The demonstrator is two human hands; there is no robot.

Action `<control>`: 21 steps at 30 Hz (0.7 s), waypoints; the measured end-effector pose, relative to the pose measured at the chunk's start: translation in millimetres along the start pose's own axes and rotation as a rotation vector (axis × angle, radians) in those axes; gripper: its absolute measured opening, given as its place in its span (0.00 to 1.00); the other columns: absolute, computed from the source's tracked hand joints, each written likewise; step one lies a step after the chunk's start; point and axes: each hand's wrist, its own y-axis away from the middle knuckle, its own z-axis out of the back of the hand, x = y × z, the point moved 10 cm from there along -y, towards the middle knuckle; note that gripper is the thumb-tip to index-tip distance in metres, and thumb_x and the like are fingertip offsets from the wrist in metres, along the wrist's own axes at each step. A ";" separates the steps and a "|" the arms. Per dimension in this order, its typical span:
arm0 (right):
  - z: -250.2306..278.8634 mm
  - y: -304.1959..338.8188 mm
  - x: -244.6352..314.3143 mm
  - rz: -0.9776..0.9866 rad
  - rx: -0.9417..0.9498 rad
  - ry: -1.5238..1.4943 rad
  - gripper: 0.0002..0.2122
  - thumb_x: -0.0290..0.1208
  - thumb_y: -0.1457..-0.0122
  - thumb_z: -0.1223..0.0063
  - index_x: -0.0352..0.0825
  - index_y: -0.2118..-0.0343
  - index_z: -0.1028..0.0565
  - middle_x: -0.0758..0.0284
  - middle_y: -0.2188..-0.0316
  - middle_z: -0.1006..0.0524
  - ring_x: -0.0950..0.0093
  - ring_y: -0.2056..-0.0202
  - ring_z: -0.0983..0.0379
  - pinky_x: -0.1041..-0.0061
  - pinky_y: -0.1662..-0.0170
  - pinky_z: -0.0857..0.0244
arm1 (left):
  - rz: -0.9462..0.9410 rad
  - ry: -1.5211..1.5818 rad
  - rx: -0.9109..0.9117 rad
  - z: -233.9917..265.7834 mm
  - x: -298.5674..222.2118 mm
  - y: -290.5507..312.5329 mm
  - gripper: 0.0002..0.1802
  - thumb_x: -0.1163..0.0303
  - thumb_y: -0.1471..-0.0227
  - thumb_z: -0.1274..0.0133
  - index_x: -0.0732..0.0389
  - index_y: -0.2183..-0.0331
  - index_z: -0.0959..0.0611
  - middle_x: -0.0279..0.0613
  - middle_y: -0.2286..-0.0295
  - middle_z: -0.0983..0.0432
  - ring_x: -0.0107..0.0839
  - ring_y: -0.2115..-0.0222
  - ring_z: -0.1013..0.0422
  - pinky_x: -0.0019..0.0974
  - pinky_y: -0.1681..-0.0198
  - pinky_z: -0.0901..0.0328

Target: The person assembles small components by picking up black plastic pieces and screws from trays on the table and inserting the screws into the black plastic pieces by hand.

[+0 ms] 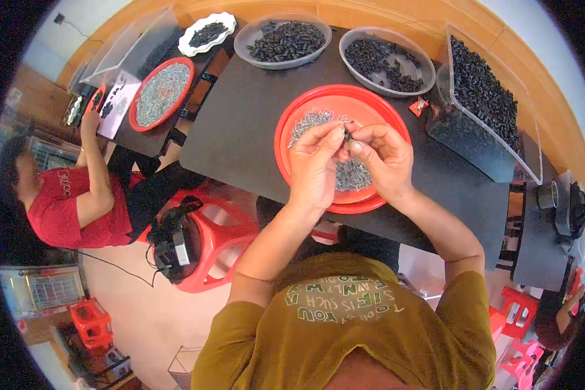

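A small dark piece [348,136] sits pinched between the fingertips of both hands, the left hand [315,153] at its left and the right hand [387,153] at its right, fingers drawn close. It is above the red basin [285,153], which holds shiny metallic bits [353,177] and stands at the near edge of the dark table [240,123]. Two clear bowls of black pieces line the far edge; a clear bin [468,140] stands toward the right edge.

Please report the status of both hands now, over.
Left hand and right hand pinching small dark piece above red tray. Silver parts lie in tray. Nothing visible blocking hands.
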 end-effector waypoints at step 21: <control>6.4 -3.1 -10.2 -0.156 -0.017 -0.129 0.04 0.22 0.52 0.51 0.29 0.73 0.31 0.66 0.77 0.28 0.80 0.75 0.31 0.84 0.74 0.37 | -0.040 0.048 -0.024 -5.6 2.1 1.3 0.07 0.75 0.58 0.50 0.65 0.71 0.25 0.42 0.74 0.28 0.21 0.81 0.35 0.22 0.77 0.39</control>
